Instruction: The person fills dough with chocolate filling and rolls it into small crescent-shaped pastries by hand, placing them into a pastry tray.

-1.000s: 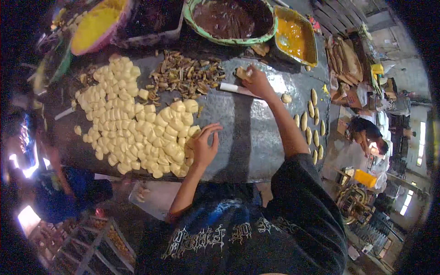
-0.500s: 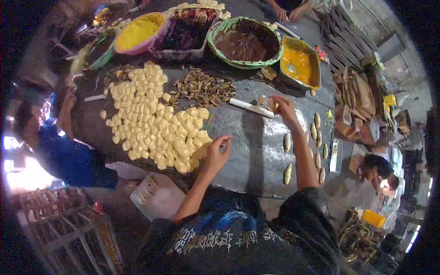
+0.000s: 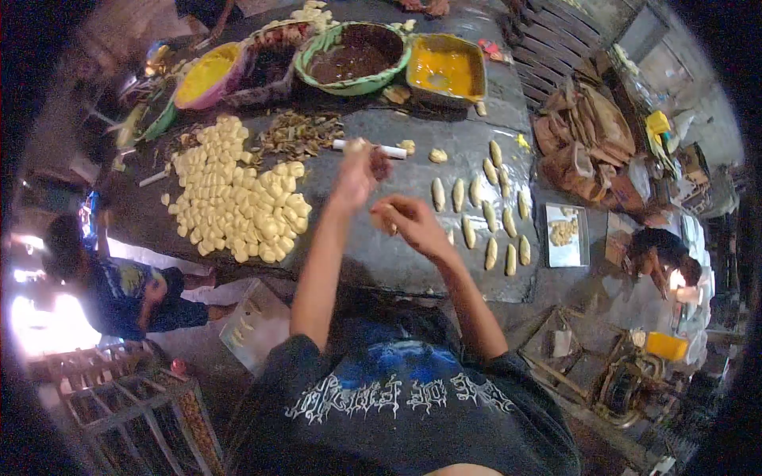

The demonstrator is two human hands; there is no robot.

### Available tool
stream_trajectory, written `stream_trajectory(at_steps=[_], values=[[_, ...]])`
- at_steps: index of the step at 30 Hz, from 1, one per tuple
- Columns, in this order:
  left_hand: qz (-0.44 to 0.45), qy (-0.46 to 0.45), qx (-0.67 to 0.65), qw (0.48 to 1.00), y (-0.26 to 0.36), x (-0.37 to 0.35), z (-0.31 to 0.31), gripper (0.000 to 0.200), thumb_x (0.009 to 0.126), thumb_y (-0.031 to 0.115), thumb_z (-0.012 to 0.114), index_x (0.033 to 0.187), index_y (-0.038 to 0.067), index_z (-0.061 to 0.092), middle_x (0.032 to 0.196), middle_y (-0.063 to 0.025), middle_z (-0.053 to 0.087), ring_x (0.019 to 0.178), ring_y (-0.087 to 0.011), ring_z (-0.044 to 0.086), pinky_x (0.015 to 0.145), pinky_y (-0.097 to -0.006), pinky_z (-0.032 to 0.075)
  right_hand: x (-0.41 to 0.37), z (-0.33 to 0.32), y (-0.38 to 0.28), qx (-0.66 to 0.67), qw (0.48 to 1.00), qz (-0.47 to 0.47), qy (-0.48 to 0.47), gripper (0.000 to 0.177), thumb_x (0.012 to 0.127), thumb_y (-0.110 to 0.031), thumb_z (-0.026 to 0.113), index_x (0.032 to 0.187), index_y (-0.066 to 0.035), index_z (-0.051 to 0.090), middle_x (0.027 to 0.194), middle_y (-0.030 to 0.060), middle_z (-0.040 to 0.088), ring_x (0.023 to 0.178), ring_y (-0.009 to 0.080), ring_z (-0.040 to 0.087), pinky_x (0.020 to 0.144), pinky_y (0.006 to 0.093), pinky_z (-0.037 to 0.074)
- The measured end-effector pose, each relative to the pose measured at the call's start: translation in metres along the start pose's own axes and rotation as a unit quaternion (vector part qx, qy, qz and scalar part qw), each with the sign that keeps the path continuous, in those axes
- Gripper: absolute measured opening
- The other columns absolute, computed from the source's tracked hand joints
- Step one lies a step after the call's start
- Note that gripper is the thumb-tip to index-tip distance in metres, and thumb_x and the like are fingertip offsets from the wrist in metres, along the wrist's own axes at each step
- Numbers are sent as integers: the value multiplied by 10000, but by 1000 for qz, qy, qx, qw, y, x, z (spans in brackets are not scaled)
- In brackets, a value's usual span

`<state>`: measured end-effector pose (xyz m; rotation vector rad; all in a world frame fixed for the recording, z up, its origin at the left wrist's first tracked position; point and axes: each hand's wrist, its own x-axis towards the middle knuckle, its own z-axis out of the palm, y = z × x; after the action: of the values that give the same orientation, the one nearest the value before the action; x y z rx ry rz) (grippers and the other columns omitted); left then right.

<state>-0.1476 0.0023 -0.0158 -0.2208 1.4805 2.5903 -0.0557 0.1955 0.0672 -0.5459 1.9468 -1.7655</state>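
Observation:
My left hand (image 3: pixel 361 176) is raised over the table beside a white rolling pin (image 3: pixel 394 151), smeared by motion. A pale lump (image 3: pixel 357 146) shows at its fingertips. Just right of it and nearer my body, my right hand (image 3: pixel 411 225) has its fingers curled together; what they hold, if anything, is hidden. Left of my hands spreads a large heap of pale yellow dough balls (image 3: pixel 238 190). To the right lie rows of shaped dough rolls (image 3: pixel 476 190). Small dough pieces (image 3: pixel 437 155) rest beyond my hands, near the pin's end.
Along the far side stand a green basin of dark brown filling (image 3: pixel 406 59), a tray of orange-yellow liquid (image 3: pixel 480 71), a dark-filled tub (image 3: pixel 278 87) and a pink bowl of yellow stuff (image 3: pixel 186 99). Brown pieces (image 3: pixel 298 133) are piled beyond the dough. One person (image 3: pixel 119 285) stands at left.
My right hand has come from beside the rolling pin back toward my body. The left hand has moved forward, away from the dough heap. The view has turned, showing more rolls at right.

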Motion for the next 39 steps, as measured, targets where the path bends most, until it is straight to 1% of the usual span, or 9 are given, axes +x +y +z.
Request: stream_trajectory(at_steps=[5, 12, 16, 20, 27, 30, 33, 37, 39], values=[[-37, 52, 327, 943, 67, 90, 2, 338, 1044, 385, 585, 951, 66, 645, 834, -26, 715, 655, -112, 664, 574, -258, 527, -63, 6, -13, 395, 919, 1, -8, 312, 1054, -264, 594, 1286, -61, 638, 1142, 65, 678, 986, 120, 615, 842, 287, 505], [-83, 10, 639, 764, 30, 142, -39, 470, 904, 440, 746, 676, 33, 694, 619, -112, 683, 492, -194, 630, 537, -346, 530, -78, -17, -19, 220, 952, -50, 206, 396, 941, -43, 731, 1308, -13, 584, 1240, 129, 689, 1143, 202, 658, 998, 331, 530], [261, 77, 594, 757, 30, 82, 19, 450, 921, 430, 731, 1068, 5, 730, 983, -150, 767, 844, -250, 749, 773, -364, 577, -72, -40, -9, 206, 928, -37, 308, 313, 903, -18, 763, 1196, 24, 661, 1139, 104, 736, 1023, 186, 705, 933, 319, 567], [432, -142, 401, 795, 83, -54, 121, 440, 904, 362, 749, 1226, 67, 701, 1207, -168, 715, 1175, -295, 670, 1004, -375, 509, -40, -30, -3, 171, 937, -19, 304, 353, 871, -34, 793, 1202, 7, 678, 1072, 75, 754, 941, 165, 705, 845, 282, 558], [433, -307, 403, 746, 121, -71, 85, 275, 791, 347, 849, 913, 118, 757, 967, -54, 771, 915, -263, 745, 804, -384, 573, 15, 37, 5, 375, 907, 4, 192, 523, 1000, -408, 597, 1389, -64, 536, 1368, 82, 583, 1226, 234, 604, 1013, 423, 522], [450, -342, 403, 720, 113, -31, 42, 264, 780, 304, 813, 973, 132, 763, 1099, -58, 761, 1089, -266, 708, 934, -425, 543, 52, 41, -22, 679, 730, -55, 51, 832, 945, -746, 490, 1442, -79, 505, 1356, 112, 623, 1265, 283, 608, 1039, 473, 522], [436, -411, 458, 656, 119, 3, 3, 353, 876, 277, 709, 1207, 157, 731, 1477, -126, 584, 1414, -284, 515, 1170, -516, 388, 79, 38, -5, 446, 881, 14, 156, 808, 945, -707, 538, 1402, -42, 557, 1340, 147, 631, 1256, 309, 609, 1057, 479, 499], [496, -222, 435, 718, 140, 30, -31, 818, 813, 335, 794, 1537, 159, 457, 1615, -252, 343, 1504, -375, 358, 1217, -516, 300, 140, 13, -24, 507, 856, -77, -64, 620, 949, -518, 654, 1298, -6, 640, 1247, 218, 668, 1121, 345, 668, 990, 500, 527], [470, -77, 372, 797, 184, 25, -52, 811, 817, 361, 819, 1508, 105, 479, 1603, -251, 365, 1490, -388, 371, 1217, -504, 296, 206, -7, -80, 276, 955, -107, -35, 540, 961, -469, 673, 1239, -5, 680, 1199, 191, 688, 1072, 301, 669, 914, 471, 542]])
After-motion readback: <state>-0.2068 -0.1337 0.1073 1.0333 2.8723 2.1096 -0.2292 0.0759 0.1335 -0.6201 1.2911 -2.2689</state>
